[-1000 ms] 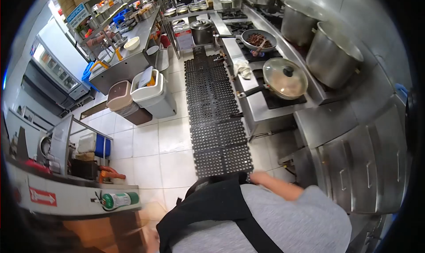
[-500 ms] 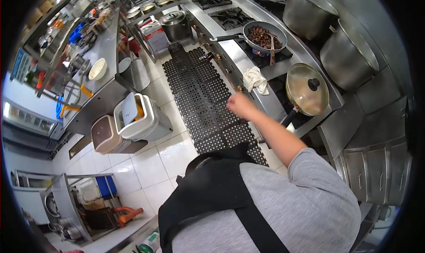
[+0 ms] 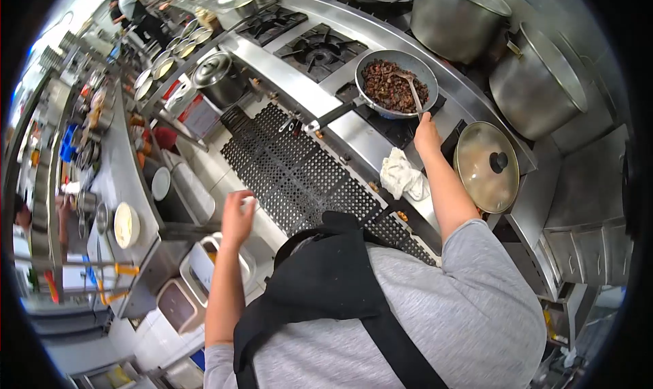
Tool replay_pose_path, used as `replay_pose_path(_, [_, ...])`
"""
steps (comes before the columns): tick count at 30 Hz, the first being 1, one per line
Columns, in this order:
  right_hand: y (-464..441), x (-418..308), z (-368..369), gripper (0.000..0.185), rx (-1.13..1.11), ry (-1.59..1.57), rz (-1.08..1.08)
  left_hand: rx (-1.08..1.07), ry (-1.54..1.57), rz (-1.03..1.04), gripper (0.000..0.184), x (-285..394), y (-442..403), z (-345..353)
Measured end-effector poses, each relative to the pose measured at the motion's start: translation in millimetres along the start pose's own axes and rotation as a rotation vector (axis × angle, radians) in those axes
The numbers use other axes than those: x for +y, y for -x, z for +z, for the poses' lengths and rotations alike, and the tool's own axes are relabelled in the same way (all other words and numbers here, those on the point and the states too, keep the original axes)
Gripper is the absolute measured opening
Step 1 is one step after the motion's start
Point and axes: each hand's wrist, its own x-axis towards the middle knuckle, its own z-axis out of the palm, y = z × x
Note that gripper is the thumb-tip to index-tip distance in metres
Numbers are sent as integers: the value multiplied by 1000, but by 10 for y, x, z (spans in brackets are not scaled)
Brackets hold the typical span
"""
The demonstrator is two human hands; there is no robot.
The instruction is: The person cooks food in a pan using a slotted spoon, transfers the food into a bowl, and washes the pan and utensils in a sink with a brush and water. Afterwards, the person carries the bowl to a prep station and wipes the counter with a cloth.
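Observation:
My right hand (image 3: 427, 136) is closed around the handle of a wooden spoon (image 3: 413, 93). The spoon's head rests in dark, chopped, browned food (image 3: 386, 83) inside a grey frying pan (image 3: 403, 58) on the stove. The pan's long handle (image 3: 337, 115) points left toward the aisle. My left hand (image 3: 238, 217) hangs over the floor beside the bins, holding nothing, its fingers loosely bent and apart. Close to my right forearm lie a crumpled white cloth (image 3: 403, 174) on the stove's front ledge and a pan under a glass lid (image 3: 479, 168) with a black knob.
Large metal pots (image 3: 459, 22) stand behind the burners. A lidded pot (image 3: 214, 76) is at the far end of the black rubber mat (image 3: 292, 161). Left of the aisle are a steel counter with a white bowl (image 3: 126, 226) and bins (image 3: 180, 304). People (image 3: 139, 11) stand far back.
My right hand has moved from over the mat up to the spoon and taken hold of it. My left hand has come into view. The camera view has turned.

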Motion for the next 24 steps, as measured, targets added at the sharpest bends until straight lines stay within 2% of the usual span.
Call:
replay_pose_path(2, [-212, 74, 63, 29, 12, -55, -23, -83, 17, 151, 21, 121, -472, 229])
replay_pose_path(5, [-226, 130, -334, 39, 46, 27, -43, -206, 128, 116, 27, 408, -1057, 461])
replay_pose_path(6, [-247, 133, -430, 44, 19, 61, -62, -182, 125, 175, 34, 370, -1258, 620])
replay_pose_path(8, [-582, 163, -337, 45, 18, 29, 30, -211, 119, 212, 42, 503, -1644, 856])
replay_pose_path(10, [-753, 239, -78, 38, 93, -204, -227, -341, 107, 246, 49, 614, -1968, 1129])
replay_pose_path(11, [-710, 160, -68, 37, 70, -188, -220, -522, 210, 194, 55, 639, -2130, 1262])
replay_pose_path(12, [-651, 52, -51, 36, 50, -177, -207, -614, 219, 233, 58, 657, -2222, 1354])
replay_pose_path(13, [-497, -100, -224, 38, -47, -85, -143, -810, 302, 141, 59, 743, -2288, 1330])
replay_pose_path(14, [-323, -184, -428, 38, -36, -70, -109, -998, 384, 42, 60, 818, -2381, 1285])
replay_pose_path(19, [531, -535, -1260, 41, -153, 221, -27, -1173, 554, -27, 53, 542, -2528, 1626])
replay_pose_path(21, [778, -547, -1349, 40, -86, 225, -26, -1333, 685, -319, 41, 620, -2580, 1563])
replay_pose_path(22, [783, -617, -1304, 40, -89, 230, -10, -1350, 683, -316, 41, 631, -2584, 1571])
replay_pose_path(24, [755, -755, -1047, 39, -197, 234, 129, -1387, 747, -362, 16, 647, -2579, 1584])
